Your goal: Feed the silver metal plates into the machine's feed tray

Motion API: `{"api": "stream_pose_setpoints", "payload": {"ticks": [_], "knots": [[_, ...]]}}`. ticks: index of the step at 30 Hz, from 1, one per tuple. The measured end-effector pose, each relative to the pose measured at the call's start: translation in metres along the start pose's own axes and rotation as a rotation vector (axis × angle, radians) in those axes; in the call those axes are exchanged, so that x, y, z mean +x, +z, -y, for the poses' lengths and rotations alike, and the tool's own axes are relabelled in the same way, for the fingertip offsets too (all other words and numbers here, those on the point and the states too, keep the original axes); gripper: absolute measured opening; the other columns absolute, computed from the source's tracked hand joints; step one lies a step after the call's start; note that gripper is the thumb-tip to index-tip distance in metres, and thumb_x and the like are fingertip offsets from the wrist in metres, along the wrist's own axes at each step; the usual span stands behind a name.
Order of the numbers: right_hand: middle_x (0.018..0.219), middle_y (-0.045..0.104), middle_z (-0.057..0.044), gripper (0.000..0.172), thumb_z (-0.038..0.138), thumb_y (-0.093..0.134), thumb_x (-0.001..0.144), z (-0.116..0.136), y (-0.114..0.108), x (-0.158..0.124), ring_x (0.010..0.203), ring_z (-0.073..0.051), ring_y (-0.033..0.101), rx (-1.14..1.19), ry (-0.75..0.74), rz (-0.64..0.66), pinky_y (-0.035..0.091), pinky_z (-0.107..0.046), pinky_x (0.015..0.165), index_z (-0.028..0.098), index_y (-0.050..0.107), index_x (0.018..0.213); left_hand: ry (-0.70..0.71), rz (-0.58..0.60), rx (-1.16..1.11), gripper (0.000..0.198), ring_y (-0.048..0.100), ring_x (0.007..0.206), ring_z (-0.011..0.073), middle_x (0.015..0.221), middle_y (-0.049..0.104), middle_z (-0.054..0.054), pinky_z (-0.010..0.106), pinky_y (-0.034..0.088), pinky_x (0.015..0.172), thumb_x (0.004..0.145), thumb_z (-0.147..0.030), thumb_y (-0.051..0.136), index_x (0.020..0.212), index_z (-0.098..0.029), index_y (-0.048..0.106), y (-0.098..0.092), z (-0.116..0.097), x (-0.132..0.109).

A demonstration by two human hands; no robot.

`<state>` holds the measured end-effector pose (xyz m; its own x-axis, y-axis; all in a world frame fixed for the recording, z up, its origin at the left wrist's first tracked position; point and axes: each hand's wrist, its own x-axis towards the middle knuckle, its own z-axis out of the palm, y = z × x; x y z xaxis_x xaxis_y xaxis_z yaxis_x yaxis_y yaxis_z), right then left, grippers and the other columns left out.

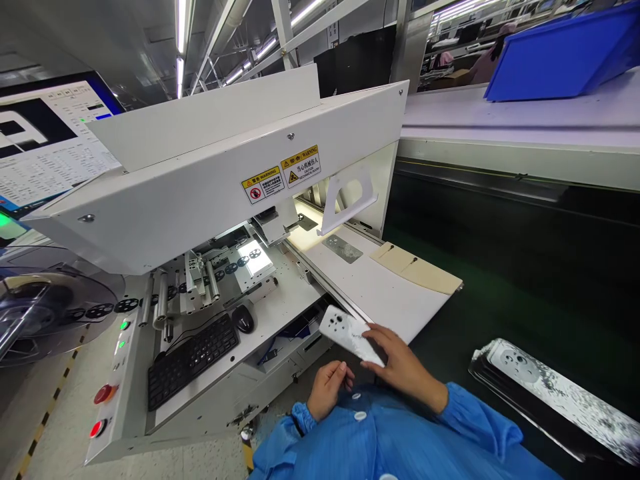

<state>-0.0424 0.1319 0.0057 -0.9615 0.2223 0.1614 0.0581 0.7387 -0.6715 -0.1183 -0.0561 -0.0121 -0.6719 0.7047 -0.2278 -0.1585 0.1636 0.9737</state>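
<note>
A white phone back cover [345, 331] with several camera holes and a grey-white pattern is gripped along its near edge by my right hand [400, 360], thumb below and fingers on top. It is tilted above the front edge of the machine table. Just left of it, my left hand [327, 390] is held close to my body with its fingers curled in; nothing shows between them. Beyond the cover, a grey patterned phone back cover [342, 249] lies flat on the white conveyor belt [373, 293]. A further dark cover [307, 222] lies under the bright light inside the machine.
A white machine hood [225, 153] with warning labels overhangs the belt. A keyboard [193, 360] and mouse [243, 319] sit at left, beside red buttons [104, 393]. On the dark surface at right lies a tray with a patterned cover [560, 387]. A blue bin [560, 53] stands on the shelf.
</note>
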Motion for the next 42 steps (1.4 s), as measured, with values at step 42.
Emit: {"api": "stream_pose_setpoints", "payload": {"ticks": [42], "knots": [[0.147, 0.035, -0.013, 0.066, 0.056, 0.027, 0.089, -0.081, -0.017, 0.059, 0.137, -0.032, 0.024, -0.597, 0.218, 0.001, 0.022, -0.052, 0.11, 0.013, 0.041, 0.137, -0.029, -0.021, -0.068, 0.056, 0.051, 0.053, 0.0115, 0.056, 0.056, 0.001, 0.027, 0.041, 0.058, 0.073, -0.069, 0.049, 0.067, -0.015, 0.06, 0.002, 0.002, -0.001]]}}
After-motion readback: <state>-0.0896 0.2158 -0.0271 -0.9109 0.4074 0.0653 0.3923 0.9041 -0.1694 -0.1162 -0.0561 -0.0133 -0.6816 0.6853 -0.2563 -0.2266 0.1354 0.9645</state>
